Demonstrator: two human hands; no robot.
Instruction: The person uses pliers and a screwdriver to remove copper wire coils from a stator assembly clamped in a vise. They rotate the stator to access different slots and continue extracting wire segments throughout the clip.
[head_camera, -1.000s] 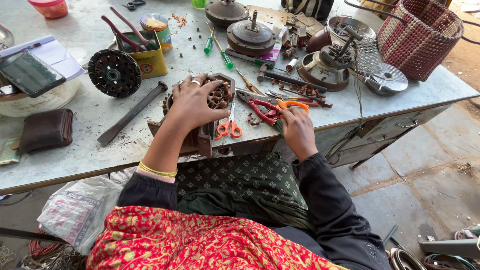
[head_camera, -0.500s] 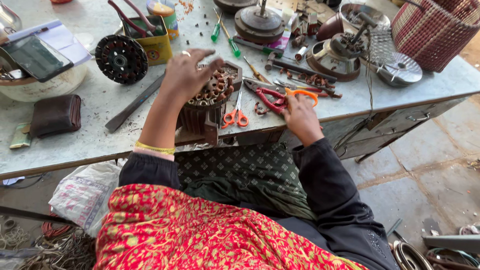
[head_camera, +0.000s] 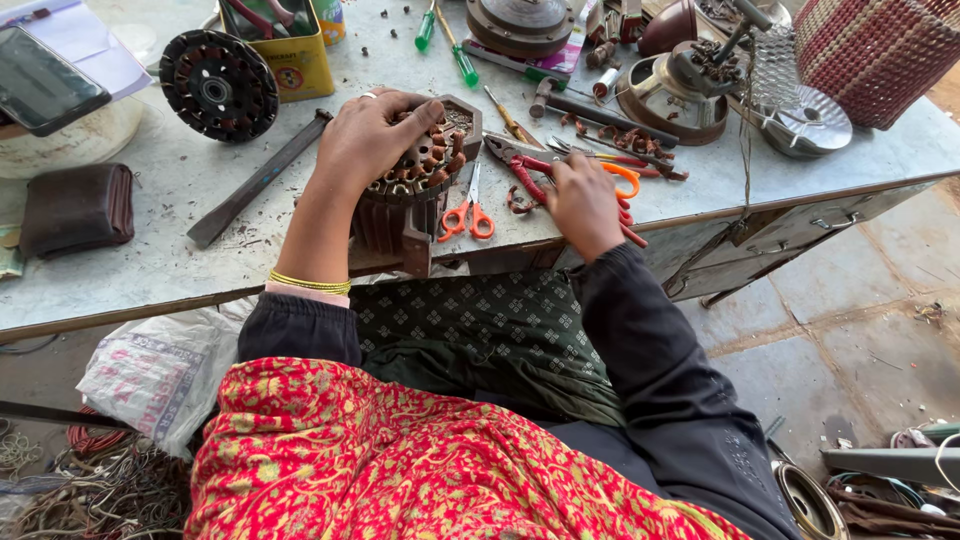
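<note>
On the front edge of the grey worktop (head_camera: 160, 270) sits a round motor stator (head_camera: 415, 190) full of copper windings, with the left hand (head_camera: 372, 135) draped over its top, fingers curled down around the rim. Just to the right, the right hand (head_camera: 583, 200) lies flat with fingers spread on red-handled pliers (head_camera: 530, 180), right beside small orange scissors (head_camera: 468, 212). A second wound stator (head_camera: 218, 85) and a yellow tool tin (head_camera: 295, 62) are further back.

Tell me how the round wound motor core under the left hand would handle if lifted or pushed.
The motor core is probably heavy for its size: stacked metal with copper windings. It looks stiff, not floppy. It sits at the table edge on a block, so a push toward the person might tip it off; the left hand steadies it.
</note>
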